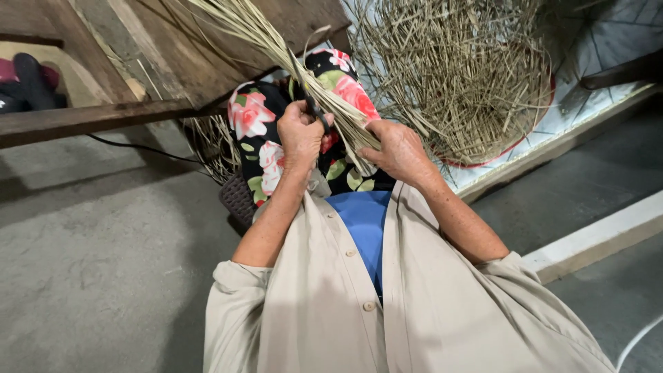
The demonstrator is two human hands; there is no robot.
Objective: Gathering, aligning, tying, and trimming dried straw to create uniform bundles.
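Observation:
A long bundle of pale dried grass stalks (276,48) runs from the upper left down to my lap. My right hand (397,148) grips the bundle's lower end. My left hand (300,135) is closed around a small dark tool (318,114), probably scissors or a knife, pressed against the stalks just above the right hand. Both hands rest over my knees, which are covered in black cloth with red and pink flowers (255,117).
A round tray heaped with short cut stalks (463,76) sits on a tiled floor ahead at right. A wooden bench (103,114) stands at left, with more stalks (214,145) under it. Concrete floor lies left and right. A dark woven stool edge (238,200) shows beneath me.

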